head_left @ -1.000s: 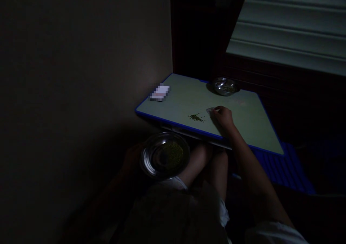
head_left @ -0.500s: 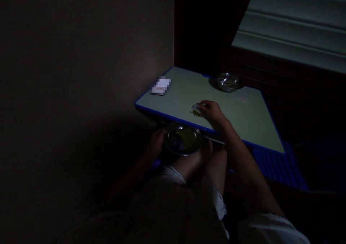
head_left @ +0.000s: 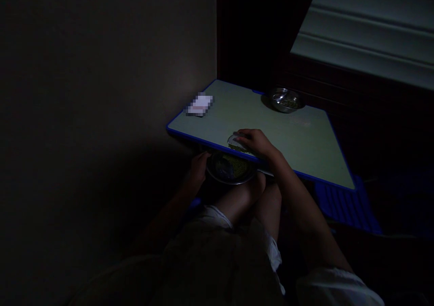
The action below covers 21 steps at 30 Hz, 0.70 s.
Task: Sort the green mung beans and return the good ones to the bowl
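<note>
My left hand (head_left: 199,168) is closed on the left rim of a shiny metal bowl (head_left: 233,182), held just under the table's near edge. Small green beans (head_left: 240,167) lie in this bowl, with a dark shadow over its left part. On the tabletop, my right hand (head_left: 256,142) grips a pale, see-through piece with a rounded edge (head_left: 233,139); its exact kind is hard to make out in the dim light. A small pile of green beans (head_left: 237,148) lies against that piece, right at the table's near edge above the bowl.
The pale table (head_left: 305,148) has a blue rim. A second metal bowl (head_left: 285,101) with green beans stands at its far side. A blurred white card-like thing (head_left: 200,105) lies at the left, near the wall (head_left: 135,62). A blue slatted seat (head_left: 349,206) is at the right.
My right hand has moved the see-through piece and the beans toward the table's near edge. The bowl in my left hand has shifted up, partly under that edge.
</note>
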{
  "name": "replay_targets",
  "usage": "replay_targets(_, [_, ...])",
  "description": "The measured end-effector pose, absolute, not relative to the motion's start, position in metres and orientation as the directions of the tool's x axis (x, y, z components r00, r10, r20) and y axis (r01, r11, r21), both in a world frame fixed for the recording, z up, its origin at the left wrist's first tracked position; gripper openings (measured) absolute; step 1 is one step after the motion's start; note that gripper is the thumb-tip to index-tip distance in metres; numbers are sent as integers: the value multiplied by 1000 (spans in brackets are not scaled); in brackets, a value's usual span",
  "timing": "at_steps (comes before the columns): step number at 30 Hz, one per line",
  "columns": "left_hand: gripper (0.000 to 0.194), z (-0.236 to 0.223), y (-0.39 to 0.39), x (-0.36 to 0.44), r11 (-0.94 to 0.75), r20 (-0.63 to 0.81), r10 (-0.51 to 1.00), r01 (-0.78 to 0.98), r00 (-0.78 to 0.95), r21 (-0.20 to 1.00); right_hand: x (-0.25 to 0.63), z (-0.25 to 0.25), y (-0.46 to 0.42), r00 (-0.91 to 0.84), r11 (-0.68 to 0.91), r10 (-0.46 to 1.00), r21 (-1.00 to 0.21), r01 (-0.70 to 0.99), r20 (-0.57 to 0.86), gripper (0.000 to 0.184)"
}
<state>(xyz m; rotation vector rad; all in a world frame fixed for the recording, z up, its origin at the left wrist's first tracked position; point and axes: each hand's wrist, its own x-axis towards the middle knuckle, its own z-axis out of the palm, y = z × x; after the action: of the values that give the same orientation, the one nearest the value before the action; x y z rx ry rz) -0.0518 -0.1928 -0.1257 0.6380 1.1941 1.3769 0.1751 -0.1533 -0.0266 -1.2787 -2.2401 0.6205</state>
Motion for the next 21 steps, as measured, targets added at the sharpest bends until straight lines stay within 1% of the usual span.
replay_targets(5, [19,-120,-194,-50,143,-247,948,-424,-202,894,166,-26,-157,-498,510,842,-609,608,208,33])
replay_targets(9, [22,-117,-197,-47,145,-248,951,-440,-186,886,164,-26,-160,-501,523,833,-626,579,233,33])
replay_targets(15, [21,-114,-197,-45,166,-270,945,-437,-186,884,161,-17,-171,-498,522,833,-645,559,242,31])
replay_targets(18, [21,-115,-196,-44,169,-271,945,-432,-185,886,171,-11,-172,-450,486,861,-643,592,236,33])
replay_targets(21, [21,-118,-196,-44,170,-268,947,-434,-176,885,194,-10,-172,-348,408,910,-636,655,225,34])
